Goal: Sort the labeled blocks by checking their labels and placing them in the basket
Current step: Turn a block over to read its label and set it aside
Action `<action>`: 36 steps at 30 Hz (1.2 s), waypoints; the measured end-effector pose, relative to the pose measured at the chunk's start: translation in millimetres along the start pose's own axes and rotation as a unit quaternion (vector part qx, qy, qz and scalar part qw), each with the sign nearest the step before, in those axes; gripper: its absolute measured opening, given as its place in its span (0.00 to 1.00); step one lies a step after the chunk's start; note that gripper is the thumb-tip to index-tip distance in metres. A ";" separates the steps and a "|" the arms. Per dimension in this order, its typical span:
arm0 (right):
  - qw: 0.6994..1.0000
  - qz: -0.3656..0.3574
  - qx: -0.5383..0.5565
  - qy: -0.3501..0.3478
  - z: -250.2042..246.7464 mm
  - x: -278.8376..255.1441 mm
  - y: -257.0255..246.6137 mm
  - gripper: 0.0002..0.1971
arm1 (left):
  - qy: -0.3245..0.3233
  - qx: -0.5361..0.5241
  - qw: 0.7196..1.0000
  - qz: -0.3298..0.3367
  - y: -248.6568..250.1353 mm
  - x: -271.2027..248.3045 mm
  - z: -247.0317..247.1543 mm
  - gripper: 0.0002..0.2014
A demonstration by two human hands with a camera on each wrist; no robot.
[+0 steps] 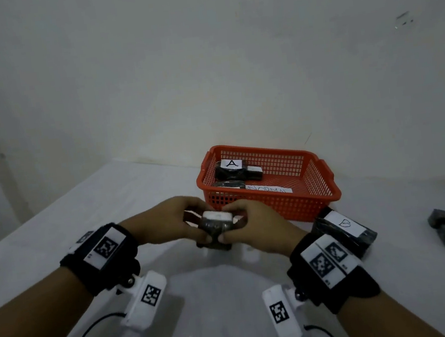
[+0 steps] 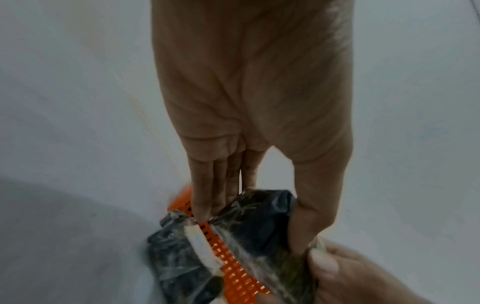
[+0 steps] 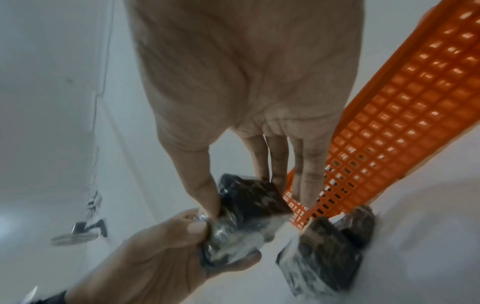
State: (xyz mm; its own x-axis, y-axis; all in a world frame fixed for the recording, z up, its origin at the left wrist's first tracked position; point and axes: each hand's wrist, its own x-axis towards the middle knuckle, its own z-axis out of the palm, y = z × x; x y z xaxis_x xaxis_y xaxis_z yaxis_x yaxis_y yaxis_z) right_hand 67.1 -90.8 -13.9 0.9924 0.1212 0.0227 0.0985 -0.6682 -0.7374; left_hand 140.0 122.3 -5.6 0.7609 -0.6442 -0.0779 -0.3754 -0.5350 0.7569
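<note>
Both hands grip one black plastic-wrapped block (image 1: 215,228) above the white desk (image 1: 224,292).
Left hand (image 1: 163,220) and right hand (image 1: 258,226) pinch its ends, just before the orange mesh plastic basket (image 1: 313,199).
</note>
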 end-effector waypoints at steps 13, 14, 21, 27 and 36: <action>0.927 -0.004 0.345 0.149 -45.1 -10.1 61.8 0.25 | 0.090 -0.310 0.940 0.107 58.6 55.1 66.8 0.18; 0.928 -0.010 0.342 0.145 -48.5 -12.7 65.1 0.25 | 0.091 -0.310 0.940 0.109 60.5 58.6 72.0 0.18; 0.926 -0.023 0.329 0.185 -64.0 -26.2 81.4 0.23 | 0.062 -0.362 0.922 0.124 63.4 70.2 99.9 0.16; 0.919 -0.014 0.369 0.136 -64.4 -28.0 94.3 0.22 | 0.096 -0.355 0.923 0.109 56.7 77.3 109.6 0.16; 0.920 -0.031 0.366 0.140 -60.2 -38.1 94.7 0.20 | 0.095 -0.369 0.916 0.123 49.8 72.9 121.6 0.18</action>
State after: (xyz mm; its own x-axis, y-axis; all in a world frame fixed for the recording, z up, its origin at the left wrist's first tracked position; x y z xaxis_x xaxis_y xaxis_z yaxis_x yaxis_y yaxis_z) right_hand 43.2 -202.9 -43.9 0.9770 -0.1188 0.1771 0.1805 0.0186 -0.9834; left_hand 112.5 -17.8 -52.5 0.8058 -0.5516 0.2153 -0.1411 0.1741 0.9746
